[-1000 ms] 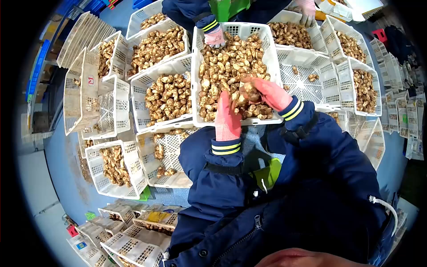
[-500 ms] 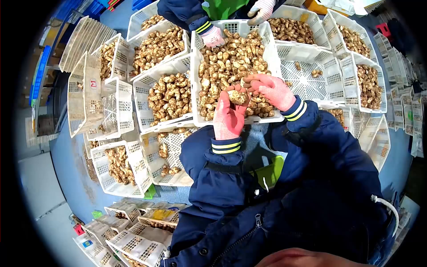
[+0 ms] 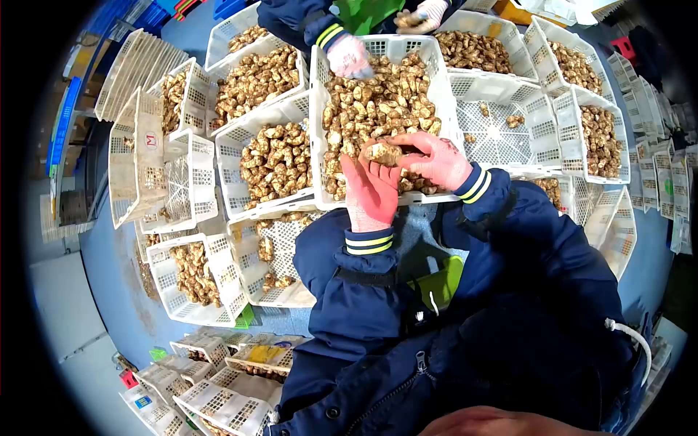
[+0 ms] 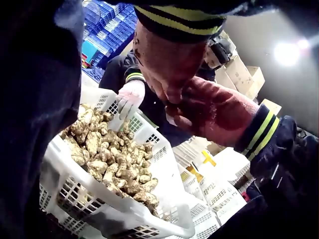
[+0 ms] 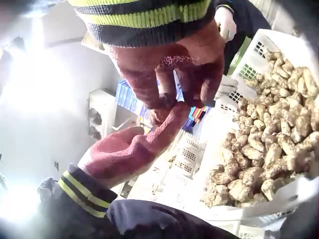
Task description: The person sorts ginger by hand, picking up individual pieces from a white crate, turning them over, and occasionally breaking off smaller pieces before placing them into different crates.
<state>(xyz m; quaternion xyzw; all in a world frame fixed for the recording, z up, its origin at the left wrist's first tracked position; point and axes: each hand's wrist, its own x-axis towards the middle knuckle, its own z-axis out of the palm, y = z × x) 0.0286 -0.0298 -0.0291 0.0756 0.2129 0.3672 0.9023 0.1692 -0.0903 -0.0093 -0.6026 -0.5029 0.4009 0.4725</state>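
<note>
Knobbly tuber (image 3: 383,153) is between two hands, above the near side of the white crate (image 3: 318,138). Right hand (image 3: 438,163) seems to pinch its end; left hand (image 3: 372,195) is open below it, thumb apart. Farther out, another person's gloved hand (image 3: 350,57) is over the heaped tubers (image 3: 385,98).

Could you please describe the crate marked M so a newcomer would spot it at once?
From the heaped crate before the person, look left, past the next filled crate. The white crate there shows a red M; I see no such letter on its neighbours.
</note>
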